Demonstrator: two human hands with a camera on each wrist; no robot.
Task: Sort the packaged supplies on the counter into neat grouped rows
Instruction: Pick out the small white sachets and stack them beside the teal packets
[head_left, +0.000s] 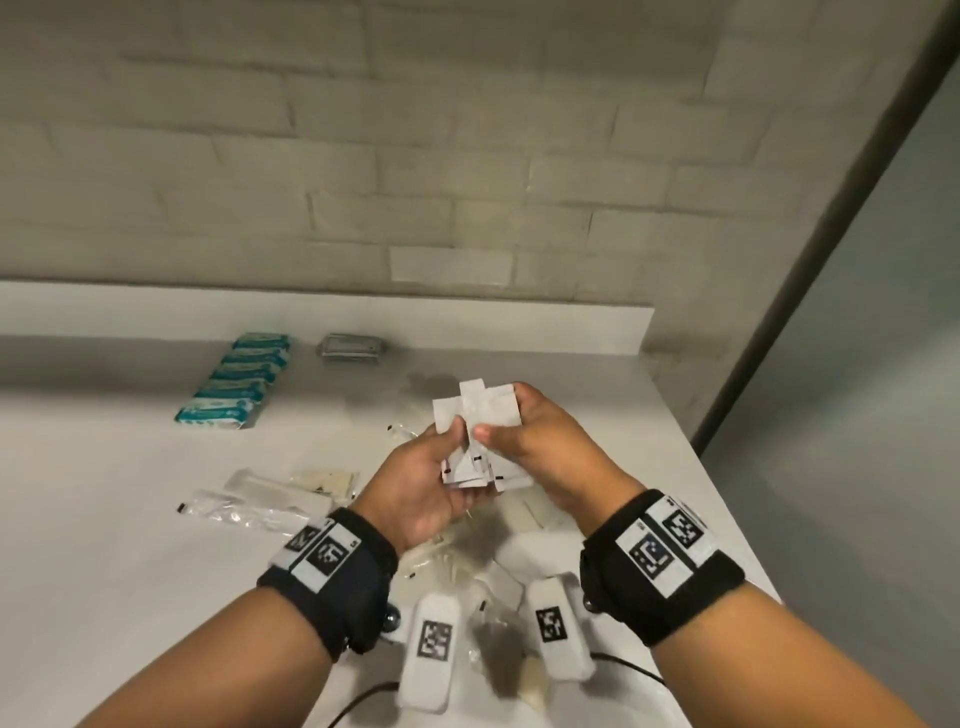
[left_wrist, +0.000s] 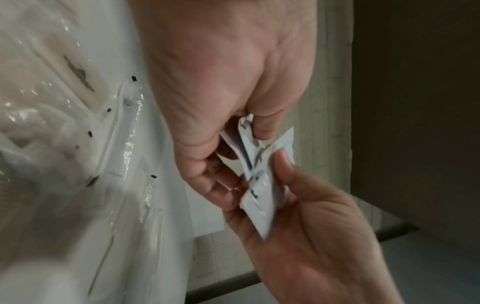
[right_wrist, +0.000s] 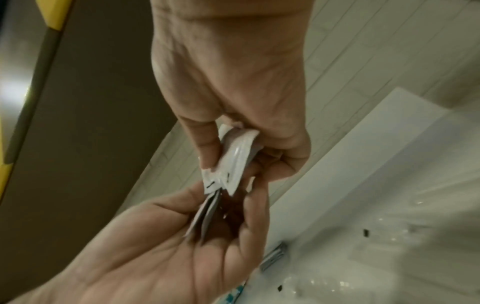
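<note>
In the head view, the left hand (head_left: 415, 488) and right hand (head_left: 540, 447) are together gripping a fanned bunch of white sachets (head_left: 478, 415) above the counter (head_left: 104, 519), thumbs pinching on top; teal packs (head_left: 234, 379) are lying in a row behind. In the left wrist view, fingers (left_wrist: 283, 164) are curling round the sachets. In the right wrist view, the thumb is pressing them against curled fingers (right_wrist: 207, 148)

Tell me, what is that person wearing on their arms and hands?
The hands, left and right, are bare, as are the forearms: no sleeves. Each wrist wears a black strap, left and right, with white plates bearing black square codes. White coded blocks hang beneath.
</note>
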